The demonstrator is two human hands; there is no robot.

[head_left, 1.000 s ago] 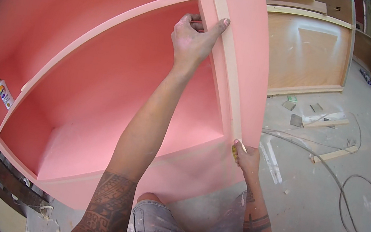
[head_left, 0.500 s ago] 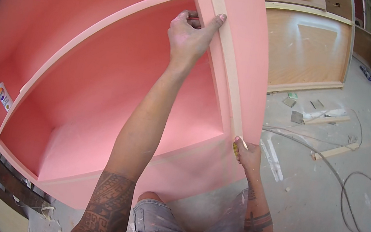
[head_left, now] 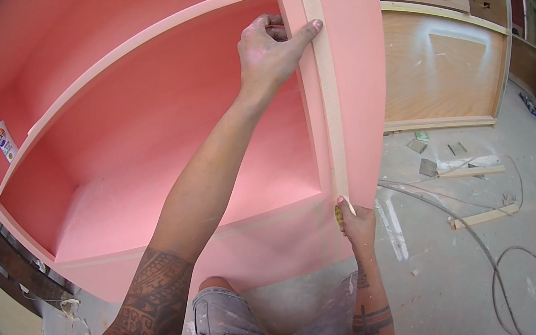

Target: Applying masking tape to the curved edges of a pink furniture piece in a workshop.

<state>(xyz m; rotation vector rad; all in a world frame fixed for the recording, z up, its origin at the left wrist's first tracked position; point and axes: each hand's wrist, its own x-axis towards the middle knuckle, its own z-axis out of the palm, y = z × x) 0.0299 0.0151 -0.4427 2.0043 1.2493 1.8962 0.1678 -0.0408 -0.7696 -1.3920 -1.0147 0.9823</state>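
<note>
A pink cabinet (head_left: 149,121) with a divider (head_left: 142,32) fills the left and middle. Along its front edge runs a long pale wooden strip (head_left: 325,71). My left hand (head_left: 273,49) is closed around that edge high up, its thumb pressed on the strip and its fingers curled inside the opening. Low down, at the strip's bottom end, my right hand (head_left: 356,222) is closed on a small yellow object (head_left: 338,214). A pale, narrow bit sticks out by the right thumb; its kind is hidden by the fingers.
A white printed tube (head_left: 4,140) lies inside the cabinet at far left. On the grey floor to the right are a looped hose (head_left: 475,232), wood offcuts (head_left: 484,217) and small grey blocks (head_left: 428,167). Behind stands a plywood panel (head_left: 442,83) in a frame.
Both hands keep their places on the strip. The cabinet's upper part and my left hand appear shifted very slightly left in the view.
</note>
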